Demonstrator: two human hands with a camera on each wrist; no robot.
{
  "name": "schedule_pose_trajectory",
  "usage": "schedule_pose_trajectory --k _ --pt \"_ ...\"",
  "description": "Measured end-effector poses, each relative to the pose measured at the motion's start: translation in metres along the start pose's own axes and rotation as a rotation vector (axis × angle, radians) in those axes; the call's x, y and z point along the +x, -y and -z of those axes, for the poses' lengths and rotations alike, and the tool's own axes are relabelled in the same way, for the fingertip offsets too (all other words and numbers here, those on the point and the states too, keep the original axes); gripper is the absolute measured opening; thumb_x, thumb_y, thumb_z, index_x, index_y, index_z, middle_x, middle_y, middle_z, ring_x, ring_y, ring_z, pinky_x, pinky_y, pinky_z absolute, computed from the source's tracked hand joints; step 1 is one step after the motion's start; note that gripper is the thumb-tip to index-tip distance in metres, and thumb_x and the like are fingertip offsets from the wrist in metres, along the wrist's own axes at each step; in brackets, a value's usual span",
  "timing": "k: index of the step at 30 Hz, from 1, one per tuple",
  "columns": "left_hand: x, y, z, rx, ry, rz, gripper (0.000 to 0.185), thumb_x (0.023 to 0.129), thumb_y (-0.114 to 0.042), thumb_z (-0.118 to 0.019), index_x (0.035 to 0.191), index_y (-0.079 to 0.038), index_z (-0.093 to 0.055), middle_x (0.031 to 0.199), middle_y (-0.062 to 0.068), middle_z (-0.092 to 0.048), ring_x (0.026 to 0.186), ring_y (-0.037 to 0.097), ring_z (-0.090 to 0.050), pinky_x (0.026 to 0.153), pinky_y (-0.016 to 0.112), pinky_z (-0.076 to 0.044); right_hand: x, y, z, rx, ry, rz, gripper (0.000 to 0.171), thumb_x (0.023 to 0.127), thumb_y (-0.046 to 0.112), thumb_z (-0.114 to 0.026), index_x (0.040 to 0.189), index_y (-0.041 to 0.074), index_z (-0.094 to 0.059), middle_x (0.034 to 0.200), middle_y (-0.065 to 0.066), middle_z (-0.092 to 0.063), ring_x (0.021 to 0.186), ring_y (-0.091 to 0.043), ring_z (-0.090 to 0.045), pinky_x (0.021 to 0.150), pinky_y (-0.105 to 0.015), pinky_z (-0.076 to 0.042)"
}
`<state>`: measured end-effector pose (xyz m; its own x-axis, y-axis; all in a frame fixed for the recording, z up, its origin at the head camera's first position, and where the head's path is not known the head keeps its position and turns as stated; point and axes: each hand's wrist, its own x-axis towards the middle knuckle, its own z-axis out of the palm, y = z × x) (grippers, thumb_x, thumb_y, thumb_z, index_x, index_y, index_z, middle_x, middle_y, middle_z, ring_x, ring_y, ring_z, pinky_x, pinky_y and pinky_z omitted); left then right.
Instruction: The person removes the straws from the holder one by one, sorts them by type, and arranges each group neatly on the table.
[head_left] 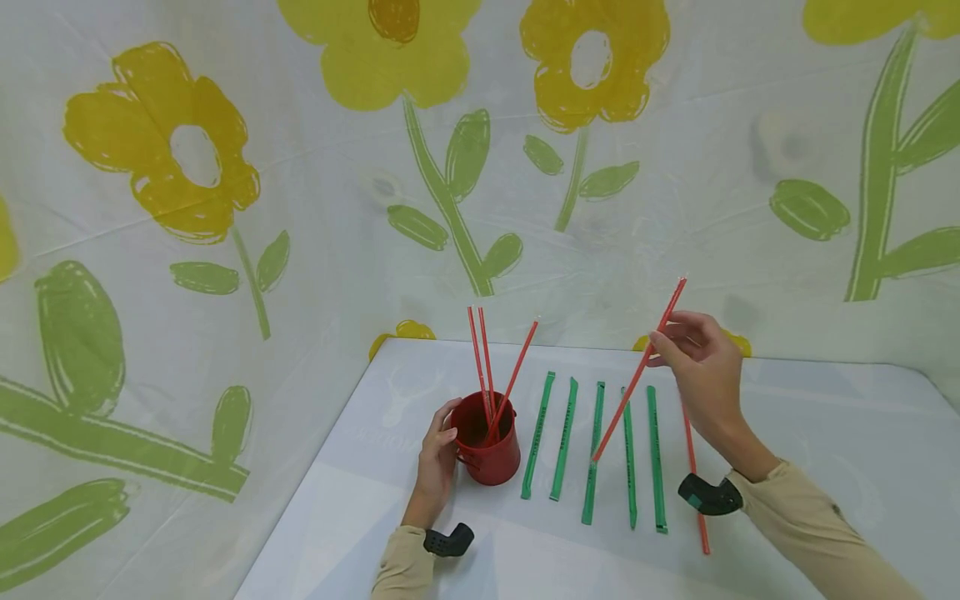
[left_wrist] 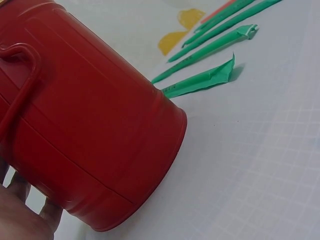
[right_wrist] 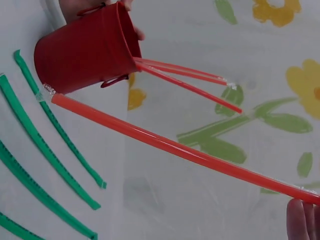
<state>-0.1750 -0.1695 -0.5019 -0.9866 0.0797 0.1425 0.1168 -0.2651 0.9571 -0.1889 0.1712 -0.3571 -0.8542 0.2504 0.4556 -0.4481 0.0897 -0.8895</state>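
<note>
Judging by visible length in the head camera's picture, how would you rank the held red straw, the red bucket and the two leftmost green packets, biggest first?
1. Held red straw, clearly longest.
2. Leftmost green packet and second green packet: too alike to rank.
3. Red bucket, shortest.

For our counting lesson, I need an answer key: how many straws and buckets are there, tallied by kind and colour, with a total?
Red bucket: 1
Red straws: 5 (3 in the bucket, 1 in the right hand, 1 on the table)
Green wrapped straws: 5
Total: 11
</note>
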Motion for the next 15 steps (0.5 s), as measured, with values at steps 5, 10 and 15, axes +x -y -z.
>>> schedule_pose_trajectory --k 5,10,15 --pt "-0.001 0.000 0.001 -0.011 0.013 -0.003 0.056 0.087 -0.021 -0.035 0.142 -0.011 -0.035 0.139 0.013 -0.042 0.129 0.031 -0.036 0.104 0.050 -0.024 0.000 -0.009 0.010 0.000 -0.015 -0.028 0.031 0.084 0.002 -0.067 0.113 -0.003 -0.054 0.089 -0.006 -0.061 0.071 -0.011 -0.064 0.061 -0.021 -0.053" --pt "0.000 0.001 0.001 0.002 0.006 0.003 0.058 0.087 -0.022 -0.036 0.143 -0.009 -0.033 0.140 0.012 -0.042 0.129 0.030 -0.036 0.104 0.049 -0.025 -0.001 -0.016 0.021 -0.090 -0.029 -0.048 0.031 0.086 0.005 -0.066 0.114 0.000 -0.054 0.089 -0.001 -0.061 0.072 -0.007 -0.065 0.062 -0.020 -0.052" --pt "0.001 0.002 0.002 0.020 0.002 0.013 0.056 0.089 -0.022 -0.036 0.144 -0.010 -0.032 0.140 0.009 -0.042 0.129 0.026 -0.037 0.105 0.047 -0.024 -0.004 -0.023 0.032 -0.161 -0.040 -0.094 0.033 0.087 0.009 -0.065 0.117 0.002 -0.054 0.091 0.003 -0.062 0.073 -0.004 -0.065 0.062 -0.018 -0.052"
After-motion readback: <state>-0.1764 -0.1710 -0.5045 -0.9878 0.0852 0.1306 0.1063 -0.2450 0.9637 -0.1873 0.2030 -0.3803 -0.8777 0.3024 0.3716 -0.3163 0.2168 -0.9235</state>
